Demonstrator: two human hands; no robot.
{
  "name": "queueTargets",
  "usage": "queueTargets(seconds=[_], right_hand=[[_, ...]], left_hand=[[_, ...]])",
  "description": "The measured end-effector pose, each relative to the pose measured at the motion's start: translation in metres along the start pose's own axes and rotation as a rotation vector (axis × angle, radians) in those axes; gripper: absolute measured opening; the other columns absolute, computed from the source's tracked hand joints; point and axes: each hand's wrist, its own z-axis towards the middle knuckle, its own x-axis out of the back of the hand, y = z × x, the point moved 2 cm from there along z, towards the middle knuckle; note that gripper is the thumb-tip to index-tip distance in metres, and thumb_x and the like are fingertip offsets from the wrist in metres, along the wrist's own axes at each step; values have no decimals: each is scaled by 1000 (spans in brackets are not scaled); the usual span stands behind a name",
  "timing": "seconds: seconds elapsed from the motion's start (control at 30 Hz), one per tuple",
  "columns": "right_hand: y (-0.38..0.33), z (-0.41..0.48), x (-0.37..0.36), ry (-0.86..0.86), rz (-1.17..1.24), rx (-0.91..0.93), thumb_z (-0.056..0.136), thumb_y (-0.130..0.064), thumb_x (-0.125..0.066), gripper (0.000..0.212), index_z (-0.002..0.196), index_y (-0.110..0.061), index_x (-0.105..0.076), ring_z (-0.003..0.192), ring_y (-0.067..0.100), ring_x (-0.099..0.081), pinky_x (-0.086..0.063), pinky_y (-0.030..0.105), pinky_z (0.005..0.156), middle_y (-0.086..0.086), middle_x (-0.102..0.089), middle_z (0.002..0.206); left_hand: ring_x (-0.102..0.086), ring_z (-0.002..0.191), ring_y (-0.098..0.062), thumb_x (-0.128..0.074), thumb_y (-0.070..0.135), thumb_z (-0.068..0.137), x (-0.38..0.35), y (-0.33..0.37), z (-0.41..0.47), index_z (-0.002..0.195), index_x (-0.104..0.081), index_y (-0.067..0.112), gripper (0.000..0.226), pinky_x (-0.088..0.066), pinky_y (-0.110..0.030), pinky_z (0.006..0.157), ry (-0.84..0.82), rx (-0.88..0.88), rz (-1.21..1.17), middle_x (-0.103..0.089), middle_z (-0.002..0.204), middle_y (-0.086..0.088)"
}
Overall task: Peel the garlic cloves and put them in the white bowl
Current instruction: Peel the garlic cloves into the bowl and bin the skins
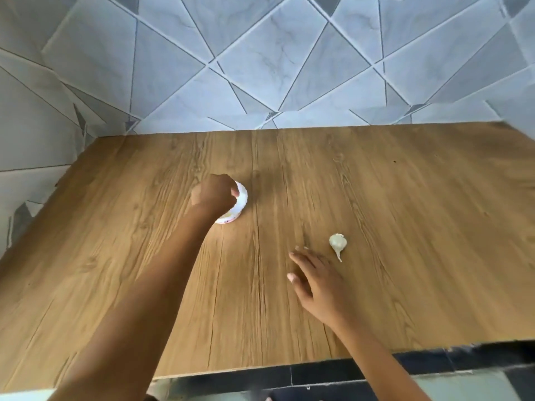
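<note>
A small white bowl [239, 204] stands near the middle of the wooden table [405, 227]. My left hand [212, 195] is curled round its left side and rim and hides most of it. A whole garlic bulb [337, 243], white with a short stem pointing towards me, lies on the table to the right of the bowl. My right hand [314, 280] rests flat on the table with fingers spread, just left of and below the garlic, not touching it. What is inside the bowl cannot be seen.
A tiled wall with a triangle pattern [260, 68] stands behind the table and along its left side. The table's front edge [289, 369] runs near the bottom of the view, with dark floor tiles below it.
</note>
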Motion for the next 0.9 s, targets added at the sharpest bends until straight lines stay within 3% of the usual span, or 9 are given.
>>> queueTargets(seconds=[0.07, 0.17, 0.27, 0.33, 0.47, 0.6, 0.7, 0.8, 0.9], right_hand=[[2, -6, 14, 131, 130, -14, 95, -34, -45, 36, 121, -15, -61, 114, 9, -57, -52, 28, 93, -2, -62, 122], [19, -15, 34, 347, 269, -142, 94, -23, -52, 28, 117, -11, -63, 104, 3, -58, -46, 11, 90, -3, -64, 113], [47, -20, 49, 431, 338, -325, 89, -7, -62, 28, 117, -9, -62, 91, 7, -62, -45, 5, 78, -1, -65, 102], [64, -21, 54, 377, 411, -423, 89, -4, -61, 33, 122, -10, -59, 90, 8, -61, -45, 5, 75, -1, -64, 101], [80, -11, 52, 149, 720, -585, 93, -4, -56, 39, 131, -12, -53, 97, 1, -58, -42, 2, 78, -2, -62, 114], [82, 1, 53, 61, 996, -650, 95, -7, -53, 32, 126, -15, -57, 105, 8, -60, -48, 16, 86, -3, -63, 114], [80, 8, 58, 33, 1220, -678, 96, -14, -53, 22, 116, -17, -61, 99, 7, -64, -53, 16, 80, -4, -66, 107], [79, 15, 61, 31, 1329, -669, 92, -12, -58, 14, 102, -17, -67, 90, 6, -68, -54, 17, 76, -8, -72, 92], [79, 20, 59, -10, 1417, -682, 89, -15, -61, 11, 95, -16, -70, 95, 12, -68, -55, 22, 80, 2, -73, 98]], left_hand=[[-65, 93, -12, -58, 11, 86, -2, 32, -20, 86, -71, 29, 22, -50, -26, 79, 17, -167, -133, -67, 94, 12], [-63, 82, -6, -65, 11, 83, -29, 87, -51, 97, -73, 19, 17, -53, -24, 81, -119, -383, -340, -72, 95, 5], [-60, 80, -4, -72, 14, 80, -63, 123, -65, 100, -69, 15, 20, -48, -15, 72, -219, -407, -451, -70, 96, 0], [-60, 84, -8, -75, 19, 79, -80, 134, -67, 101, -68, 12, 24, -46, -19, 72, -220, -335, -526, -68, 95, 1], [-60, 78, -9, -79, 25, 75, -96, 143, -70, 88, -68, 10, 22, -39, -10, 62, -168, -260, -622, -67, 83, 4], [-66, 81, -19, -84, 20, 70, -97, 143, -72, 90, -70, 11, 26, -56, -32, 75, -234, -151, -815, -69, 84, -4], [-68, 88, -20, -80, 10, 73, -94, 142, -76, 90, -72, 10, 19, -58, -37, 81, -259, -165, -982, -71, 91, -6], [-69, 90, -22, -74, 5, 78, -87, 141, -81, 92, -71, 13, 16, -57, -29, 81, -256, -170, -1078, -71, 95, -10], [-68, 86, -17, -72, 4, 80, -82, 137, -84, 96, -71, 8, 16, -55, -20, 75, -253, -102, -1163, -71, 97, -13]])
